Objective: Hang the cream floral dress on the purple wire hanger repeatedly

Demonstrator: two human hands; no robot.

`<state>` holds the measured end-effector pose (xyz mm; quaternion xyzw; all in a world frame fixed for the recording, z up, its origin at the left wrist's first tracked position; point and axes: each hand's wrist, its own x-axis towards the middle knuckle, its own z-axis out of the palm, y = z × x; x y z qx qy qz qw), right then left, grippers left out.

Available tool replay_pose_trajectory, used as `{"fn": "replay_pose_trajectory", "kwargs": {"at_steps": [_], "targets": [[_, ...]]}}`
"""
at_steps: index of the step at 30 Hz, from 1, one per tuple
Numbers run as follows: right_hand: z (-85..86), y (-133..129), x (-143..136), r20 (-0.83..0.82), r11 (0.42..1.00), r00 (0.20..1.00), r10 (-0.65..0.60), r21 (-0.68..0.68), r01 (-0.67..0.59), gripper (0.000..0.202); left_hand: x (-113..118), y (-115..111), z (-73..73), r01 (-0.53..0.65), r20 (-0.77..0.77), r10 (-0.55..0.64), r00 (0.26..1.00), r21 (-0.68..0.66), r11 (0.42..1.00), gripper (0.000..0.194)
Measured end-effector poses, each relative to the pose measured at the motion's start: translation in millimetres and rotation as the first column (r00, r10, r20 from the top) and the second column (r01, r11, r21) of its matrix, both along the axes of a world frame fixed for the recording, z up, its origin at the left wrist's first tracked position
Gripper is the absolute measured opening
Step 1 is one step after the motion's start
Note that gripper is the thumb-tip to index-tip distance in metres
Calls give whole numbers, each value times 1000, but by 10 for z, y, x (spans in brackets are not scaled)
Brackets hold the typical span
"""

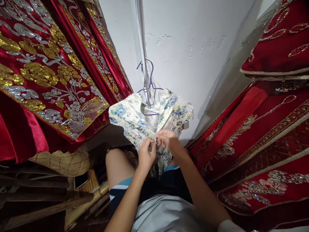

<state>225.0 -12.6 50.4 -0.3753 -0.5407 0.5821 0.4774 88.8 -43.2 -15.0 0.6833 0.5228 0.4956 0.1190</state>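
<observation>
A white floral blouse (pixel 135 114) with blue and yellow flowers hangs on a purple hanger (pixel 151 77) in front of me, its lower part falling between my knees. My left hand (pixel 146 153) is closed on the blouse's front edge, thumb and fingers pinching the cloth at the middle. Right beside it, my right hand (pixel 167 140) has its fingers bent together at the same front edge, slightly smeared by motion. A small dark spot, perhaps a button, shows between the fingertips; the exact grip is partly hidden.
Red garments with gold and silver sequins (pixel 48 71) hang close on the left. More red embroidered cloth (pixel 265 129) hangs on the right. Behind the hanger are a white wall (pixel 193 38) and a metal pole (pixel 138 35). A bamboo seat (pixel 84 203) with a phone (pixel 82 179) stands lower left.
</observation>
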Motion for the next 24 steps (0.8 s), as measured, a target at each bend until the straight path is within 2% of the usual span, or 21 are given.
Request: {"fn": "replay_pose_trajectory", "kwargs": {"at_steps": [2, 4, 6, 9, 11, 13, 15, 18, 19, 21, 24], "targets": [[292, 180, 29, -69, 998, 997, -46, 27, 48, 24, -13, 9, 47, 40, -97, -42, 994, -22, 999, 15], [628, 372, 38, -126, 992, 992, -21, 119, 37, 21, -4, -5, 119, 49, -206, -61, 977, -62, 997, 16], [929, 535, 20, -189, 987, 982, -25, 154, 55, 18, 27, -23, 203, 44, -345, -78, 935, -106, 993, 15], [1177, 651, -20, -263, 973, 962, -77, 190, 130, 17, 67, -24, 332, 48, -503, -138, 853, -187, 981, 12], [1195, 633, -25, -256, 966, 964, -74, 221, 133, 16, 52, 9, 447, 87, -509, -205, 836, -246, 965, 10], [1146, 572, -6, -227, 962, 972, -58, 246, 115, 14, -10, 70, 627, 171, -431, -262, 864, -238, 956, 10], [1089, 504, 23, -195, 959, 979, -54, 265, 106, 12, -104, 154, 888, 217, -299, -234, 925, -90, 972, 11], [1059, 440, 42, -148, 947, 988, -50, 306, 94, 14, -238, 311, 1353, 114, -119, -89, 989, 226, 968, 30], [1062, 431, 37, -135, 942, 990, -44, 323, 86, 15, -265, 368, 1493, 101, -119, -69, 990, 287, 953, 33], [1066, 436, 12, -113, 933, 993, -26, 354, 65, 16, -281, 470, 1713, 155, -221, -83, 972, 333, 930, 30], [995, 485, -51, -101, 915, 993, -55, 393, 90, 18, -241, 557, 1874, 213, -377, -71, 923, 349, 913, 22]]}}
